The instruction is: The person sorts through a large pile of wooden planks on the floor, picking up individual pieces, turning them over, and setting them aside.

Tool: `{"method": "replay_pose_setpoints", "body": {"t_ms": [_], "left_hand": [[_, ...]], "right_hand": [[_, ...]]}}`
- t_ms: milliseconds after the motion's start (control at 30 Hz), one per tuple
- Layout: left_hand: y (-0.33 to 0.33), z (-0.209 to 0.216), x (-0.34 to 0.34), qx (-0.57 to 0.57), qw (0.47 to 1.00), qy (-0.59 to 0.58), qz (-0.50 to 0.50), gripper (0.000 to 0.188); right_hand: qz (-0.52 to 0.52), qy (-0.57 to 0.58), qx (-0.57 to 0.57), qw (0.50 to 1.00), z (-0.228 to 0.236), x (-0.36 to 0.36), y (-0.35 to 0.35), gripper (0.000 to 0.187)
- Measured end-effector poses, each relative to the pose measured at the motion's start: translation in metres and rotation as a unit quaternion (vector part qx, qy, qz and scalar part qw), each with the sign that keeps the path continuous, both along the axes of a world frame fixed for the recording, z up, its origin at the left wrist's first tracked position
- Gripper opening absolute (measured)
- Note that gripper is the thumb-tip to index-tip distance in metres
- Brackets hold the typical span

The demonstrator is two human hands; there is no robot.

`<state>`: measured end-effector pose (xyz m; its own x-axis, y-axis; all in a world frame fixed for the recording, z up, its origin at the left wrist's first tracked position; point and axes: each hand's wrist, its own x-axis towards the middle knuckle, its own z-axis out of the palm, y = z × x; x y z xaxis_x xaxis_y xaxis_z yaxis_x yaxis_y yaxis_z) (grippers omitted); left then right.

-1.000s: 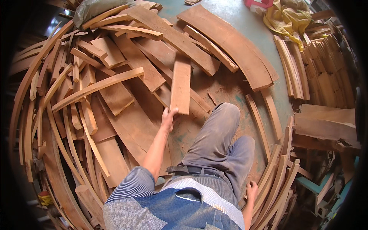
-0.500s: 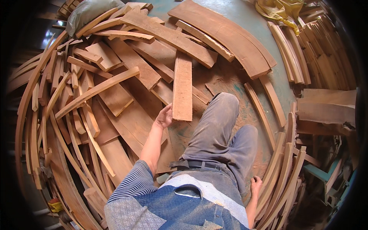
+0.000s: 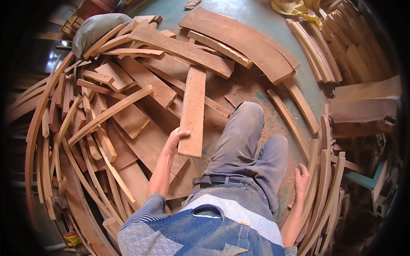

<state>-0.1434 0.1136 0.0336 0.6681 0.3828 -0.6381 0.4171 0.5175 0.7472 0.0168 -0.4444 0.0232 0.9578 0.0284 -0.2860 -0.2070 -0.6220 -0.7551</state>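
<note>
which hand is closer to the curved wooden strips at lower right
Right. The right hand is just left of the curved wooden strips; the left hand is farther off, across the legs, holding a flat board.

Head view, left fisheye of a worn pair. Faces steeply down: shirt (image 3: pixel 200 234) nearest, filling the lower middle; knees (image 3: pixel 251 114) farther; floor (image 3: pixel 252 13) beyond, its far side at top. Wide field, straight edges bowed, corners black.

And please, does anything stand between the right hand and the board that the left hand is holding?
Yes: seen from above, both bent legs lie between the right hand and the board. The left hand grips the board near its closer end, with nothing visible between.
</note>
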Motion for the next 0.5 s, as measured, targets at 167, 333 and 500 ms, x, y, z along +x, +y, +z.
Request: {"method": "replay_pose_setpoints", "body": {"t_ms": [167, 333, 500], "left_hand": [[-0.039, 0.077, -0.061, 0.047, 0.998, 0.029, -0.017, 0.074], [-0.054, 0.127, -0.047, 0.075, 0.996, -0.009, -0.055, 0.088], [-0.077, 0.147, 0.037, 0.091, 0.974, -0.087, -0.189, 0.092]], "right_hand": [[0.016, 0.004, 0.009, 1.0, 0.015, 0.008, 0.023, 0.034], [0.062, 0.049, 0.127, 0.989, 0.049, 0.031, 0.09, 0.039], [0.122, 0.074, 0.3, 0.943, 0.074, 0.05, 0.147, 0.048]]}}
